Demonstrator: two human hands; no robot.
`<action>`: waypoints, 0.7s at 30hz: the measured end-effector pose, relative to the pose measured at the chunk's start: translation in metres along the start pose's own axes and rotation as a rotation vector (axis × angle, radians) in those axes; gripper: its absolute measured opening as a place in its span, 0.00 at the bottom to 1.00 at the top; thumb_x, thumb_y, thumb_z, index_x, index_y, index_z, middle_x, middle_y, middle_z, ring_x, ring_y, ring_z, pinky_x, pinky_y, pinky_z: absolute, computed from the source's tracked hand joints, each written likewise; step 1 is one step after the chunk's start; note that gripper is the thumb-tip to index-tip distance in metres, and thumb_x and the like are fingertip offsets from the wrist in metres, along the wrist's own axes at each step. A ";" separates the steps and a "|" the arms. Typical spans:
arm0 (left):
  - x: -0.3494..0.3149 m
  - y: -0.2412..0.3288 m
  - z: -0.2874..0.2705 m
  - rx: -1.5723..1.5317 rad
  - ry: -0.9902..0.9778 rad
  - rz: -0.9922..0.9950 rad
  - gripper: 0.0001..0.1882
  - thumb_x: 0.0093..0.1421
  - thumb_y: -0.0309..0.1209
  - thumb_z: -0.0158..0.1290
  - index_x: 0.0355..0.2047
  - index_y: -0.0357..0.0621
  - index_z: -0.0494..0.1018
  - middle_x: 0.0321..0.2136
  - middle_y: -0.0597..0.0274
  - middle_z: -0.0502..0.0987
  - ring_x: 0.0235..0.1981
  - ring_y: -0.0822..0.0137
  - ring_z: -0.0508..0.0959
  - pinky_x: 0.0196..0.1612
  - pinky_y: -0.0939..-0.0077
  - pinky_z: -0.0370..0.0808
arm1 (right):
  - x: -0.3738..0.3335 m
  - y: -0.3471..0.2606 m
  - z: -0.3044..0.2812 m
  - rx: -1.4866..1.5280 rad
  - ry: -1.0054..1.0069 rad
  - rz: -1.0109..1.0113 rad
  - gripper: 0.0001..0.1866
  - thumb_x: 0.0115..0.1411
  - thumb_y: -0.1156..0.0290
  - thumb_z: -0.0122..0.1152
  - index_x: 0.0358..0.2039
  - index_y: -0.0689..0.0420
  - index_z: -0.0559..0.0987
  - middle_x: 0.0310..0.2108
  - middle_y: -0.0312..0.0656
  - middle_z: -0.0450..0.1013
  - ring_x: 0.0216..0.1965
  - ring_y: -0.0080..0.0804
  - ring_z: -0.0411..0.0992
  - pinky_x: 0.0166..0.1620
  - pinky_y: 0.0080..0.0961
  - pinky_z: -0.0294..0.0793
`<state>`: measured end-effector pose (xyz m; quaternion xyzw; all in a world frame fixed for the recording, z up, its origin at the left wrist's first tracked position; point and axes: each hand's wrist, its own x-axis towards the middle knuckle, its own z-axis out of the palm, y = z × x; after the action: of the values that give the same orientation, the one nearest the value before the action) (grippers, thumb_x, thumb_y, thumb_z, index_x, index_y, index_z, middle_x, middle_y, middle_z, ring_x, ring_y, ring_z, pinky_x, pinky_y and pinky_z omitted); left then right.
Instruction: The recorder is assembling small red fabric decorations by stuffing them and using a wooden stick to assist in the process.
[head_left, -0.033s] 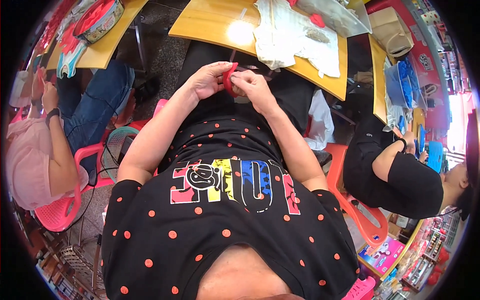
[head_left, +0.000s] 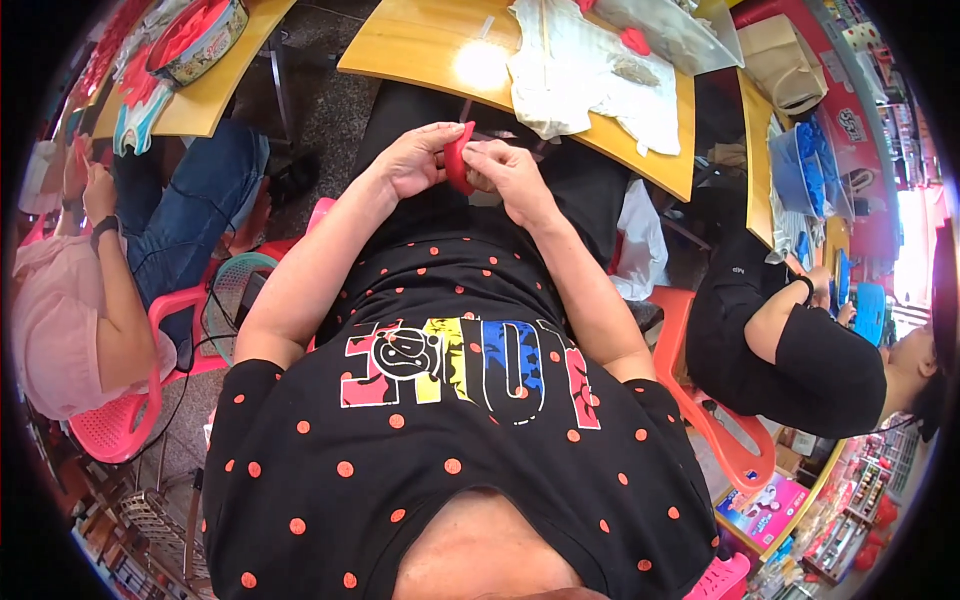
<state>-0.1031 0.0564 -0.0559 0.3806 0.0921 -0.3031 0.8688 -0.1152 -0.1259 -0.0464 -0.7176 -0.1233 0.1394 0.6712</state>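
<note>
head | fingers [head_left: 491,156] on red piece [head_left: 457,158] | yellow table [head_left: 412,45] beyond | speckled floor [head_left: 335,85]

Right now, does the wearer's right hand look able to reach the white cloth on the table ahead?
Probably yes: nothing visible blocks the right hand from the white cloth, though it holds the red piece.

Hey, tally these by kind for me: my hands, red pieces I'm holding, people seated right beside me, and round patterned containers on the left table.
Hands: 2, left hand and right hand
Held red piece: 1
Seated people: 2, person in pink and person in black
Round patterned container: 1
Total: 6
</note>
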 end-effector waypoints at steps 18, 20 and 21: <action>-0.005 -0.005 0.011 -0.086 0.088 -0.003 0.15 0.58 0.36 0.55 0.45 0.49 0.70 0.40 0.64 0.75 0.40 0.67 0.75 0.46 0.63 0.73 | 0.002 -0.006 0.004 0.098 0.265 -0.046 0.10 0.55 0.70 0.62 0.33 0.64 0.78 0.29 0.38 0.76 0.30 0.20 0.73 0.34 0.19 0.72; -0.006 -0.005 0.011 -0.104 0.119 -0.025 0.14 0.59 0.36 0.54 0.44 0.48 0.70 0.40 0.63 0.75 0.40 0.66 0.75 0.46 0.61 0.73 | 0.001 -0.007 0.002 -0.086 0.265 -0.057 0.10 0.54 0.71 0.62 0.33 0.64 0.79 0.29 0.40 0.76 0.30 0.22 0.73 0.34 0.20 0.72; -0.005 -0.006 0.009 -0.104 0.120 -0.025 0.14 0.59 0.36 0.54 0.44 0.48 0.70 0.40 0.63 0.75 0.40 0.66 0.75 0.46 0.61 0.73 | 0.000 -0.010 0.003 -0.271 0.260 -0.069 0.10 0.54 0.71 0.62 0.34 0.63 0.79 0.29 0.42 0.76 0.30 0.23 0.74 0.34 0.21 0.72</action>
<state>-0.1114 0.0493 -0.0510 0.3512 0.1645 -0.2852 0.8765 -0.1158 -0.1226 -0.0367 -0.8087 -0.0779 0.0046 0.5830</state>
